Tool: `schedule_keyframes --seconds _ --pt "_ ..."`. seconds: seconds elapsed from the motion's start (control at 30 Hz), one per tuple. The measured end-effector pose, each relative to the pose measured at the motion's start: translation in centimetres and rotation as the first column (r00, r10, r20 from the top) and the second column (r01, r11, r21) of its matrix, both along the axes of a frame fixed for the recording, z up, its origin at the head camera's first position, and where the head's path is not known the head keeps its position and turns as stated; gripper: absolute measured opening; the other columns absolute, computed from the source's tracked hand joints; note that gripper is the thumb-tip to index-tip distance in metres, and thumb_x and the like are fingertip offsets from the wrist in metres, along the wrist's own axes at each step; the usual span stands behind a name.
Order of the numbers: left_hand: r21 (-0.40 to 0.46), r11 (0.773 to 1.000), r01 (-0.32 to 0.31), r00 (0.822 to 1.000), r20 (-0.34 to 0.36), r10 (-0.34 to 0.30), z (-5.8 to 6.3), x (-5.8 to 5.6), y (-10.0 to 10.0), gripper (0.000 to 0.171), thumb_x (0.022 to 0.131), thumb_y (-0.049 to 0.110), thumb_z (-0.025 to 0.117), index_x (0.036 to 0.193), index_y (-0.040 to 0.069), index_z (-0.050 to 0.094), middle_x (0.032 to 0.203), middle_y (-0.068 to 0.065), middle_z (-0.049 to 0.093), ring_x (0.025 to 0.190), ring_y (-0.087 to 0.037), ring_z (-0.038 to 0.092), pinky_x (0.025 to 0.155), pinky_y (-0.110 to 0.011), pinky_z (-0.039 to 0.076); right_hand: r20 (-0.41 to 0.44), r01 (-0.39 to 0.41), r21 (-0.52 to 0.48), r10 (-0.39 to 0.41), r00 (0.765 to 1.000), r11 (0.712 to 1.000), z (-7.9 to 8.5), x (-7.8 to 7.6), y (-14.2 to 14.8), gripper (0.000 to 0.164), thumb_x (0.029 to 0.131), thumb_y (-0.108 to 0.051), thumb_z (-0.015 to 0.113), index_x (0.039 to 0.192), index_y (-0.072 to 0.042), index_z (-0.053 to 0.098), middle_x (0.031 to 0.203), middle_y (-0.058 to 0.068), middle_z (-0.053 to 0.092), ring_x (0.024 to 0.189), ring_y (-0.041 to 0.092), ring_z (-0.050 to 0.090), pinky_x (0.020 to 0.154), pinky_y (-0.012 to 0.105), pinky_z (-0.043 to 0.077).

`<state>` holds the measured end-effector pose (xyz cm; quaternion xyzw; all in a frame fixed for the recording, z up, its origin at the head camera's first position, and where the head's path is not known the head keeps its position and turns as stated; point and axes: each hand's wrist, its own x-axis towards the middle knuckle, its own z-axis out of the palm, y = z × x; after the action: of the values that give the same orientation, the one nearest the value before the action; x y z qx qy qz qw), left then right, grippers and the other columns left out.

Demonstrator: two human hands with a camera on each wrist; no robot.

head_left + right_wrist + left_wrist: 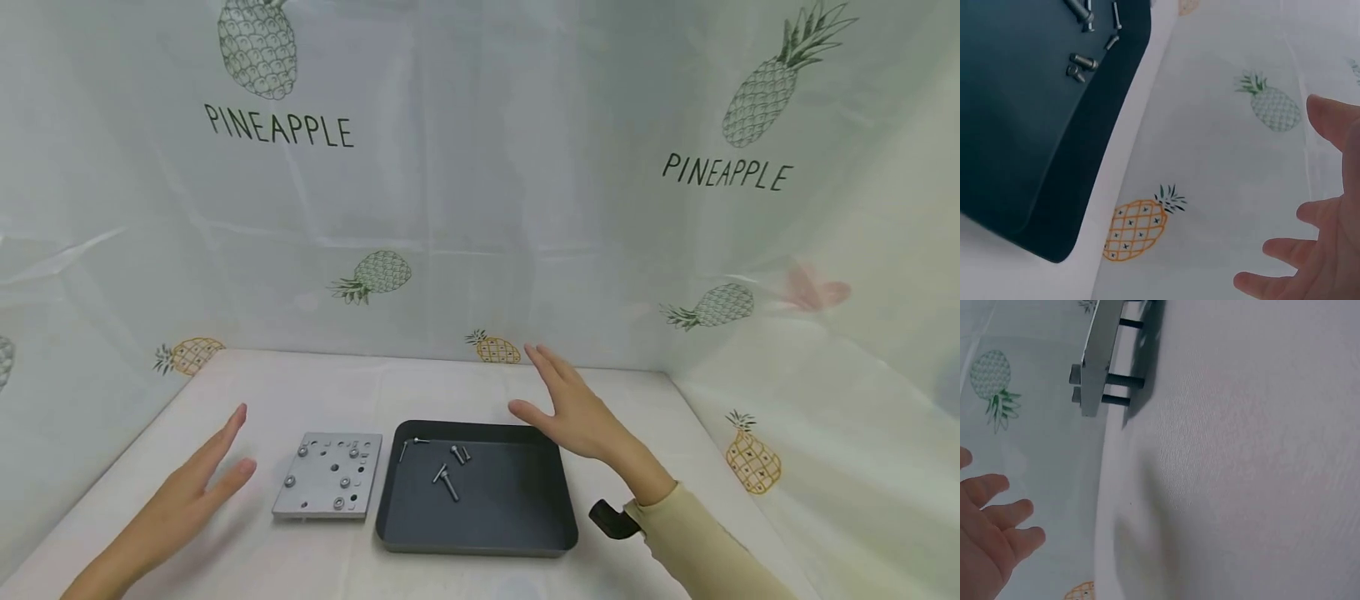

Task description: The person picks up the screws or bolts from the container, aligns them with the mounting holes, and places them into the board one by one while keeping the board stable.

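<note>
My left hand hovers to the left of a square metal plate, fingers straight and thumb apart, holding nothing. Several holes pierce the plate, and several bolts stand in it with their heads up. The left wrist view shows the plate edge-on, raised on bolt shanks that stick out below it. Above the far right corner of a dark grey tray is my right hand, its fingers extended and nothing in its grasp. Loose bolts of different sizes lie in the left half of the tray.
A white cloth covers the table. Behind and at both sides hangs a pale curtain printed with pineapples. A black band sits by the right sleeve.
</note>
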<state>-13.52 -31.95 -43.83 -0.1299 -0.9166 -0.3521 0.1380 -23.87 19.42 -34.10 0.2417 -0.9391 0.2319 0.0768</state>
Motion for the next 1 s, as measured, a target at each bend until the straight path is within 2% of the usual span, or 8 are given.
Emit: schedule_keyframes --seconds 0.17,0.27,0.43,0.67,0.73,0.83,0.93,1.0 --pt "0.095 0.995 0.035 0.999 0.029 -0.037 -0.3 0.6 0.6 0.077 0.112 0.019 0.054 0.172 0.032 0.006 0.173 -0.018 0.027 0.136 0.031 0.024 0.104 0.006 0.024 0.029 -0.019 -0.033 0.02 0.999 0.999 -0.4 -0.5 -1.1 0.09 0.101 -0.061 0.062 0.171 -0.018 0.024 0.174 0.015 0.028 0.158 0.042 0.031 0.12 0.071 0.034" --pt "0.125 0.992 0.021 0.996 0.081 -0.031 -0.4 0.9 1.1 0.077 0.113 0.022 0.055 0.172 0.034 0.007 0.169 -0.024 0.034 0.13 0.031 0.032 0.099 0.004 0.034 0.055 -0.03 -0.051 0.033 0.998 0.998 -0.7 -0.6 -1.6 0.089 0.102 -0.06 0.063 0.171 -0.018 0.025 0.172 0.015 0.03 0.157 0.041 0.033 0.121 0.07 0.035" --pt "0.132 0.991 -0.008 0.99 0.142 -0.011 -0.6 1.3 2.2 0.075 0.113 0.028 0.056 0.172 0.035 0.01 0.168 -0.022 0.038 0.128 0.026 0.04 0.094 0.0 0.043 0.102 -0.05 -0.102 0.061 0.993 0.993 -1.1 -0.8 -2.4 0.087 0.102 -0.057 0.063 0.17 -0.017 0.027 0.17 0.016 0.034 0.154 0.04 0.038 0.12 0.069 0.036" --pt "0.117 0.991 -0.057 0.982 0.185 0.035 -1.0 1.5 3.2 0.076 0.11 0.033 0.061 0.172 0.031 0.018 0.167 -0.018 0.042 0.127 0.02 0.046 0.096 -0.006 0.049 0.138 -0.072 -0.163 0.095 0.986 0.984 -1.6 -1.1 -3.2 0.079 0.103 -0.05 0.067 0.167 -0.016 0.035 0.164 0.014 0.045 0.137 0.039 0.057 0.107 0.062 0.053" --pt "0.104 0.992 -0.072 0.977 0.21 0.049 -1.0 1.6 3.5 0.076 0.109 0.036 0.063 0.172 0.03 0.02 0.167 -0.017 0.042 0.131 0.009 0.053 0.097 -0.01 0.052 0.151 -0.081 -0.186 0.11 0.982 0.979 -1.6 -1.1 -3.4 0.075 0.103 -0.046 0.068 0.165 -0.015 0.039 0.162 0.015 0.048 0.133 0.039 0.061 0.104 0.059 0.056" --pt "0.092 0.992 -0.085 0.964 0.259 0.059 -1.0 1.6 3.9 0.078 0.108 0.041 0.064 0.171 0.029 0.021 0.168 -0.015 0.04 0.137 -0.018 0.061 0.097 -0.016 0.055 0.18 -0.092 -0.212 0.131 0.975 0.973 -1.7 -1.1 -3.6 0.071 0.104 -0.042 0.069 0.163 -0.012 0.043 0.159 0.016 0.052 0.129 0.038 0.065 0.102 0.057 0.058" --pt "0.106 0.99 -0.09 0.95 0.309 0.053 -0.8 1.7 4.3 0.08 0.107 0.045 0.063 0.172 0.027 0.019 0.17 -0.017 0.037 0.142 -0.041 0.054 0.098 -0.021 0.057 0.21 -0.087 -0.232 0.137 0.968 0.969 -1.9 -1.1 -3.9 0.067 0.104 -0.04 0.069 0.16 -0.012 0.047 0.156 0.016 0.055 0.126 0.035 0.067 0.101 0.056 0.058" --pt "0.121 0.988 -0.098 0.938 0.342 0.051 -0.7 1.7 4.5 0.082 0.107 0.047 0.062 0.172 0.025 0.018 0.171 -0.017 0.034 0.144 -0.044 0.051 0.099 -0.023 0.057 0.224 -0.077 -0.247 0.134 0.965 0.966 -2.1 -1.1 -4.2 0.065 0.104 -0.04 0.07 0.159 -0.012 0.049 0.154 0.015 0.057 0.124 0.033 0.068 0.099 0.054 0.06"
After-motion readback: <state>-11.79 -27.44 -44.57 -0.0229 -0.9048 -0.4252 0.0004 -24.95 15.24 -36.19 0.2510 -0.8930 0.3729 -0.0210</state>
